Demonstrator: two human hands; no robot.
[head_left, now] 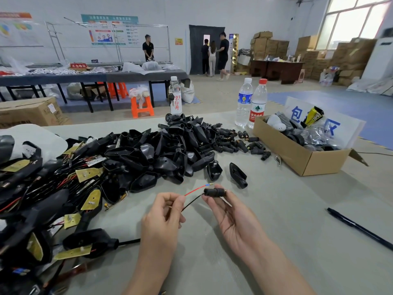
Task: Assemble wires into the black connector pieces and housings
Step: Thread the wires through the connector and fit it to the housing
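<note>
At lower centre, left hand pinches the wires; right hand grips a connector. Above, a bottle reads "白开"; upper-left red sign "不合格区".

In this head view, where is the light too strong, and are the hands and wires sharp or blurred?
Head view: the top-right window is blown out to white; the left hand, right hand, red wire and black connector piece are sharp; the distant people are soft; shadows on the table are faint.
</note>
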